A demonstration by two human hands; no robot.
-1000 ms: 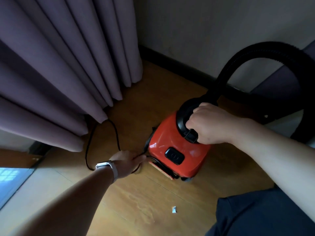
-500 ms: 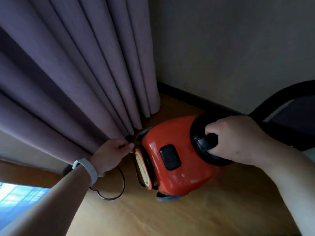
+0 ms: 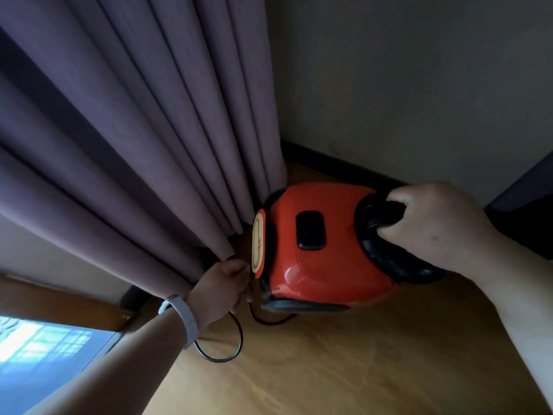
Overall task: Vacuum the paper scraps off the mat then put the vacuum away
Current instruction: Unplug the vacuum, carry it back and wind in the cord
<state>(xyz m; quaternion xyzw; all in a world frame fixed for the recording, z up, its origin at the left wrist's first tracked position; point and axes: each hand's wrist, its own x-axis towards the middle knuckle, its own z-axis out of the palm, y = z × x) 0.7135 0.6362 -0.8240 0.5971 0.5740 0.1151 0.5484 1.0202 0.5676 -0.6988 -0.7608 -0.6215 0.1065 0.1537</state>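
A red canister vacuum (image 3: 326, 268) with a black button on top stands on the wooden floor in the corner, its rear end against the curtain. My right hand (image 3: 434, 226) grips its black handle (image 3: 386, 250). My left hand (image 3: 223, 283), with a white wristband, is closed on the black power cord (image 3: 236, 345) right behind the vacuum's rear wheel. The cord loops on the floor below that hand. No mat and no paper scraps are in view.
Purple curtains (image 3: 134, 130) hang at the left down to the floor. A beige wall (image 3: 419, 85) with a dark skirting board (image 3: 335, 158) closes the corner behind. A dark piece of furniture (image 3: 526, 205) stands at the right. Bare wooden floor (image 3: 344, 369) lies in front.
The vacuum has been carried from the open floor into the corner next to the curtain. My left hand has stayed on the cord at its rear. The hose has left the view.
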